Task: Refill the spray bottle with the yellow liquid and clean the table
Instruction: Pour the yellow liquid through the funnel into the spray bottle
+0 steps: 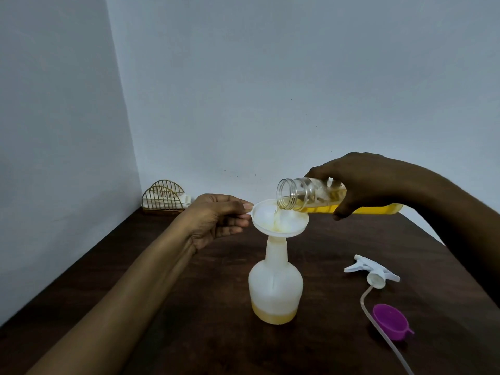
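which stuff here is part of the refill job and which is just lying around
In use: spray bottle, white funnel, clear bottle of yellow liquid, spray head with tube, purple cap.
Lying about: gold wire napkin holder.

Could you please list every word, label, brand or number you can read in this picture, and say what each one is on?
None: no text can be read anywhere.
Spray bottle: plain white, no label.
Clear bottle in the right hand: no label in view.
Funnel, trigger head, purple cap: unmarked.
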